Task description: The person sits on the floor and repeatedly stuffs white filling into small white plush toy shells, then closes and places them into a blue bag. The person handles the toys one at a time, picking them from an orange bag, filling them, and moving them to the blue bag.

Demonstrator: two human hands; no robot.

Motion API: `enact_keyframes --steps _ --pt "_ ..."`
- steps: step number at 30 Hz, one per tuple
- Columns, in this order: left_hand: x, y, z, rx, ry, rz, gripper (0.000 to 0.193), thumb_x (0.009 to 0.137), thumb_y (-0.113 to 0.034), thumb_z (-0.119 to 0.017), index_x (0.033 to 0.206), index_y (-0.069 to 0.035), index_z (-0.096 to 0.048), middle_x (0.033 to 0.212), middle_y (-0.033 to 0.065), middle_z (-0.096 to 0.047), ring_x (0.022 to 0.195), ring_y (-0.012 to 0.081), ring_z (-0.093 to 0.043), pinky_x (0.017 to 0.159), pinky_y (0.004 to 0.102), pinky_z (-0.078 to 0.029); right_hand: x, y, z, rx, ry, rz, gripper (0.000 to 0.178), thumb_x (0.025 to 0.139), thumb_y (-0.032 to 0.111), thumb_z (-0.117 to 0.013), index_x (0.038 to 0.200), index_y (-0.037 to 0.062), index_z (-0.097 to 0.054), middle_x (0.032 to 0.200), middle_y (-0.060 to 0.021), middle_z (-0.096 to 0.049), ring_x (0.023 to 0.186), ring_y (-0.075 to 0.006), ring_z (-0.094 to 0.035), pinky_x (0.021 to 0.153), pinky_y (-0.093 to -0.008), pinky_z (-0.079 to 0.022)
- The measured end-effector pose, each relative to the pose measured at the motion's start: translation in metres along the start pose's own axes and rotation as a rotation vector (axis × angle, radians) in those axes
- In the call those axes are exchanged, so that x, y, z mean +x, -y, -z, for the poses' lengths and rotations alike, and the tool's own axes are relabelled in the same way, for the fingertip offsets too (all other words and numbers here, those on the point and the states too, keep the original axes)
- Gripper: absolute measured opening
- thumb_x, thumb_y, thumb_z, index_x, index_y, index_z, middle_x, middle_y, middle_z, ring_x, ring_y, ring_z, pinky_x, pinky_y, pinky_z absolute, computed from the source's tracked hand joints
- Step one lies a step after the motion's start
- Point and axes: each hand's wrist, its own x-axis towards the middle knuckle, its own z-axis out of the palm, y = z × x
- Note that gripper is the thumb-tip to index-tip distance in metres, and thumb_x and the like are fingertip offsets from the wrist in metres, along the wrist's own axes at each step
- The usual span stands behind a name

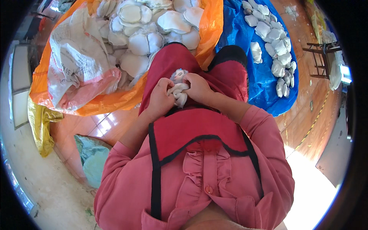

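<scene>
Over my lap, both hands pinch a small white, soft-looking piece point(178, 75) with bluish-grey markings at its upper end. Below the markings, its cream-coloured part point(178, 95) looks twisted or folded. My left hand point(160, 96) grips it from the left side, fingers bent inward. From the right, my right hand point(198, 88) closes on it near the top, its fingertips partly hidden. A red apron point(199, 130) with black edging covers my front and knees.
Ahead to the left, a large orange bag point(211, 27) holds many flat white padded pieces point(174, 22), with a printed white sack point(78, 73) over its side. Smaller white stuffed pieces point(283, 48) lie on blue sheeting point(264, 101) at right. A wooden stool point(322, 63) stands far right.
</scene>
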Motion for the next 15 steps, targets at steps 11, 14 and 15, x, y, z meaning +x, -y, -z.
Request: enact_keyframes --steps 11,14,15 --pt "-0.011 -0.009 -0.019 0.007 -0.323 -0.048 0.020 0.076 -0.006 -0.066 0.092 -0.002 -0.055 0.091 0.0140 -0.055 0.088 0.0307 -0.056 0.075 0.0373 -0.047 0.004 -0.003 -0.026 0.039 -0.311 0.086 0.025 0.066 0.010 -0.071 0.073 0.0067 -0.047 0.072 -0.0109 -0.052 0.071 -0.0310 -0.053 0.059 -0.0386 -0.041" --pt "-0.013 -0.013 -0.016 0.081 -0.319 -0.009 0.021 0.076 -0.007 -0.067 0.092 -0.002 -0.055 0.091 0.0141 -0.055 0.087 0.0315 -0.056 0.074 0.0386 -0.047 0.007 -0.004 -0.023 0.028 -0.289 0.172 0.027 0.065 0.008 -0.071 0.073 0.0057 -0.046 0.072 -0.0098 -0.050 0.069 -0.0279 -0.052 0.059 -0.0360 -0.039" --pt "-0.014 -0.012 -0.015 0.094 -0.312 -0.018 0.021 0.076 -0.007 -0.066 0.092 -0.002 -0.054 0.091 0.0141 -0.055 0.087 0.0319 -0.056 0.074 0.0392 -0.047 0.007 -0.003 -0.021 0.018 -0.258 0.187 0.026 0.066 0.008 -0.071 0.074 0.0056 -0.046 0.073 -0.0098 -0.051 0.071 -0.0277 -0.052 0.061 -0.0356 -0.040"
